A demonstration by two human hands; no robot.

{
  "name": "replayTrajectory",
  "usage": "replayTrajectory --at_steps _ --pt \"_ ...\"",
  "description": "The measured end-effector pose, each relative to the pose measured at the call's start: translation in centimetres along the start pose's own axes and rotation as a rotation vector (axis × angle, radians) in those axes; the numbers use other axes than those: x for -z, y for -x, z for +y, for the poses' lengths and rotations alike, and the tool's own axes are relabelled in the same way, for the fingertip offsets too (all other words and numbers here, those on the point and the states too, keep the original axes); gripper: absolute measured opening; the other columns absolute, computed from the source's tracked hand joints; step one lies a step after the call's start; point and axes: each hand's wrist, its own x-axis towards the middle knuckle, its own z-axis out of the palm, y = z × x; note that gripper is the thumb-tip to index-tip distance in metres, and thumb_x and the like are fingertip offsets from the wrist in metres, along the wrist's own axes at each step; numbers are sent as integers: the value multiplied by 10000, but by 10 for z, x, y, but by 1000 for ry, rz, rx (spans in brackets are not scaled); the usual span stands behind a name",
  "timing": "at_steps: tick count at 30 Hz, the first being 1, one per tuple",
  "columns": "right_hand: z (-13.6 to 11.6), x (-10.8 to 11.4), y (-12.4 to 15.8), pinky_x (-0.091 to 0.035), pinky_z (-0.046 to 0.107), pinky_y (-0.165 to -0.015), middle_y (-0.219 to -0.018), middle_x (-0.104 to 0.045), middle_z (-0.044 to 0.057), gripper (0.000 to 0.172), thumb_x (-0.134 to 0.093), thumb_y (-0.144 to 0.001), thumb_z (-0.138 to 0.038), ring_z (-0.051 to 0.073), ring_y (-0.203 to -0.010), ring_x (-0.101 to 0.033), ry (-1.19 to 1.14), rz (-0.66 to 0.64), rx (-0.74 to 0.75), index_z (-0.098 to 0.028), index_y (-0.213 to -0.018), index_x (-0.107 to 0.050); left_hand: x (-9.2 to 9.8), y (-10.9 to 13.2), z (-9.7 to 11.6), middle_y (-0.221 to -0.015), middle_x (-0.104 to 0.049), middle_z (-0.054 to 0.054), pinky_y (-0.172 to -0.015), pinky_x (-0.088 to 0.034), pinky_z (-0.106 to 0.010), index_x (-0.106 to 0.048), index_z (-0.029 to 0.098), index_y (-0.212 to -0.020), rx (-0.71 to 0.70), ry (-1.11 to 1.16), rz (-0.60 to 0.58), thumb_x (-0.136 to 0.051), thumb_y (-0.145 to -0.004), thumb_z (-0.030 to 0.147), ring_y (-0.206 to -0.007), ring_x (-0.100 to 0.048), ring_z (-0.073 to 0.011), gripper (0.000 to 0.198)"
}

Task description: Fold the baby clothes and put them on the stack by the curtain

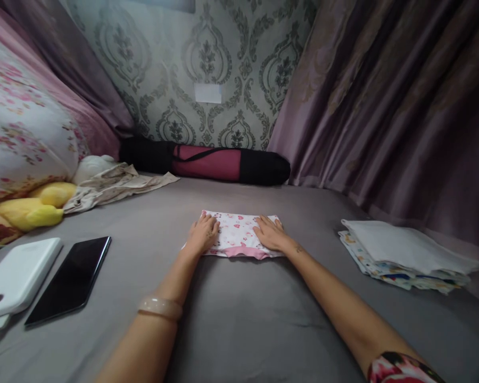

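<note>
A small folded garment (236, 230), white with a pink and red print and a pink trim along its near edge, lies flat on the grey sheet (239, 314). My left hand (205, 232) rests palm down on its left side. On its right side lies my right hand (269, 233), with the fingers stretched out and pointing away from me. Both hands press on the cloth without gripping it. The fabric under the palms is hidden.
To the right sits a stack of folded cloths (407, 255). A black phone (72, 282) and a white power bank (22, 274) with a cable lie at left. Behind them are a yellow plush toy (35, 207) and a crumpled cloth (115, 186). A black-and-red long bag (207, 162) lies along the wall.
</note>
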Motion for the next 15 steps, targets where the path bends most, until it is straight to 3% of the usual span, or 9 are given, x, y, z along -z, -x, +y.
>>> replayTrajectory --at_steps 4,7,15 --pt "-37 0 -1 -52 458 -1158 -1569 -180 135 633 -173 -966 -451 240 -1451 -123 -66 56 102 -104 -1486 -276 5 -4 -6 -1295 -590 -122 -1034 -390 -338 -555 157 -1247 66 170 61 -315 -922 227 -1229 -520 -225 410" --pt "-59 -9 -4 -38 460 -1157 -1574 -168 118 660 -143 -966 -498 230 -1455 -100 -105 41 143 -122 -1498 -246 8 -5 -14 -1333 -571 -104 -1060 -368 -309 -542 146 -1285 136 272 138 -332 -896 186 -1234 -521 -206 444" --pt "-65 -21 -8 -3 478 -1152 -1574 -180 107 664 -188 -955 -516 237 -1451 -110 -80 33 119 -135 -1495 -256 17 -5 -36 -1275 -608 -150 -1027 -400 -312 -563 79 -1262 345 508 272 -362 -800 121 -1202 -550 -213 505"
